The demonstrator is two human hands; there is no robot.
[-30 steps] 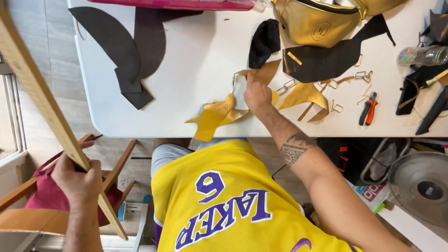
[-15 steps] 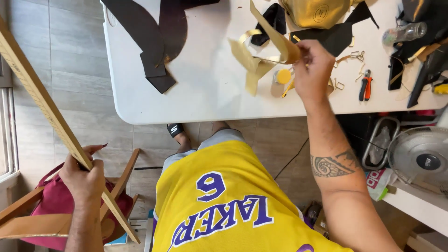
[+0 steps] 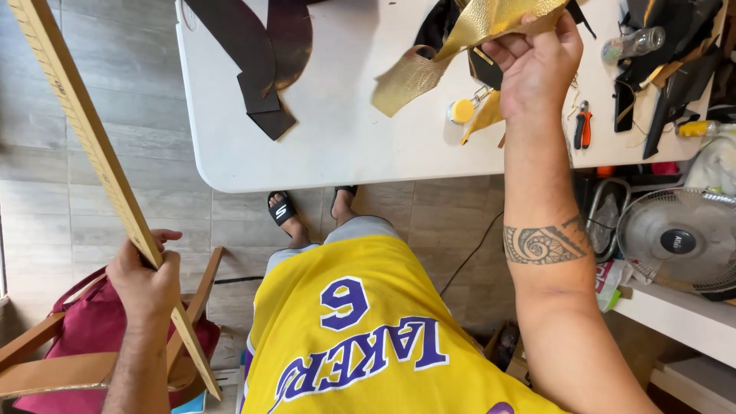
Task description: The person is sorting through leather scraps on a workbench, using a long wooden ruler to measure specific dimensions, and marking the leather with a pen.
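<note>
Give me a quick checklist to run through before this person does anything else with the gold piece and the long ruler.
1. Right hand has a grip on the gold leather piece: ok, pinched at its edge, lifted off the table.
2. Left hand holds the wooden ruler: ok, gripped low, tilted beside the white table.
3. Bare table space ahead: ok.
4. Small yellow-capped pot clear of the hanging leather: cannot tell.
5. Orange-handled pliers out of the way: ok.

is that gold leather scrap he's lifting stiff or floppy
Probably floppy: the crinkled gold leather scrap droops and curls below the right hand pinching one edge. Likely light, since a fingertip pinch lifts it off the white table. Its pebbled surface looks unlikely to slip.
</note>
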